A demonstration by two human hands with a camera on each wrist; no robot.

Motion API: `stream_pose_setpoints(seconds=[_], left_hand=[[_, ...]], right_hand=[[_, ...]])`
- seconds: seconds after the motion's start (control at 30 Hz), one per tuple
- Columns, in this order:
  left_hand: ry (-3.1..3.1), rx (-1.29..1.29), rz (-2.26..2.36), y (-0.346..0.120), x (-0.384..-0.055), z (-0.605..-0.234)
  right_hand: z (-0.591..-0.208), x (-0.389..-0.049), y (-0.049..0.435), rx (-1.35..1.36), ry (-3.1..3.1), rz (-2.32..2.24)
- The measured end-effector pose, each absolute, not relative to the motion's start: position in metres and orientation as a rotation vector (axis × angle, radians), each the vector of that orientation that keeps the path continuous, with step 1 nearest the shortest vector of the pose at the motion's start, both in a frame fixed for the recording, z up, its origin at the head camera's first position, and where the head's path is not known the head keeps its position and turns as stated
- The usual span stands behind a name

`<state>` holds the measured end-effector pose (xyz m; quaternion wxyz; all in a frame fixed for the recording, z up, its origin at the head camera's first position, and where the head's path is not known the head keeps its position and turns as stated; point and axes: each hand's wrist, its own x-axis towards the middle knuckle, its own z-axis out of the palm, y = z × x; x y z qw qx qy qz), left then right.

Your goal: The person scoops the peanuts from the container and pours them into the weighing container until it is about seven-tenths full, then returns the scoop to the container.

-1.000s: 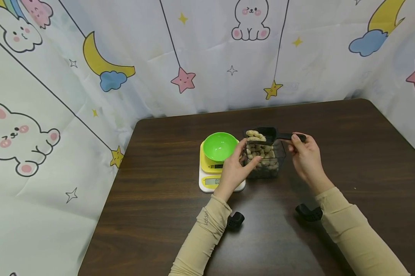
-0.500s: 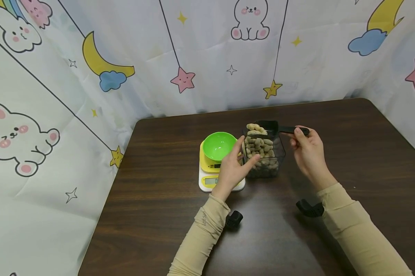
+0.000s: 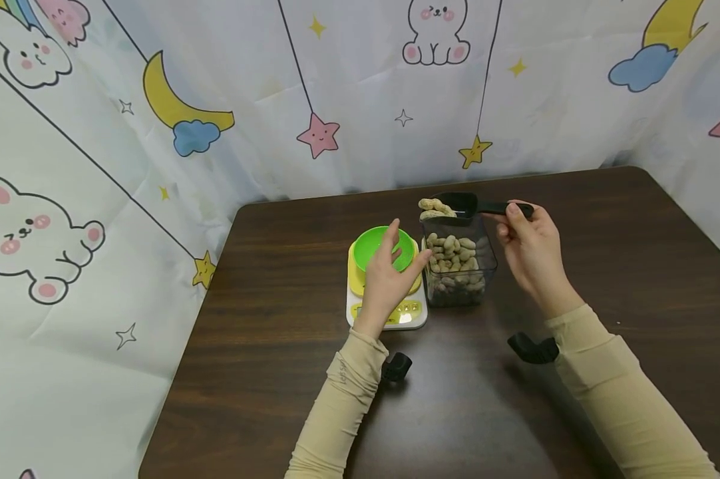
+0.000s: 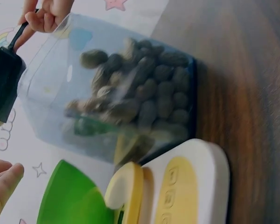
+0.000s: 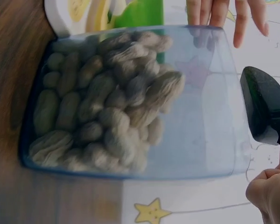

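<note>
My right hand point(image 3: 534, 256) grips the handle of a black scoop point(image 3: 460, 205), raised over the far edge of a clear container point(image 3: 454, 293). Several unshelled peanuts point(image 3: 436, 209) lie in the scoop. More peanuts point(image 5: 107, 102) fill the lower part of the container, as the right wrist view shows. With fingers spread and holding nothing, my left hand point(image 3: 386, 283) hovers over a yellow and white kitchen scale point(image 3: 408, 316). On the scale sits a green bowl point(image 3: 368, 243), partly covered by that hand. The scale stands just left of the container.
All of this is on a dark brown wooden table point(image 3: 264, 319). A white curtain point(image 3: 360, 86) with cartoon prints hangs behind and to the left of it. Black camera mounts point(image 3: 532, 348) show below both wrists.
The scoop with peanuts has risen out of the container toward its far edge in my right hand. My left hand has left the container's side and shifted left over the scale.
</note>
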<state>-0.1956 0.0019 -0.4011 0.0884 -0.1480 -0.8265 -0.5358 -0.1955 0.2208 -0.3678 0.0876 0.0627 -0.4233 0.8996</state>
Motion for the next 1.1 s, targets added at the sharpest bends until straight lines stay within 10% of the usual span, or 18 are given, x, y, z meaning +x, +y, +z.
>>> stream_pose_setpoints(seconds=[1.1], left_hand=[[-2.591, -0.116, -1.345, -0.034, -0.203, -0.436]], right_hand=[[-0.363, -0.211, 0.186, -0.018, -1.729, 2.675]])
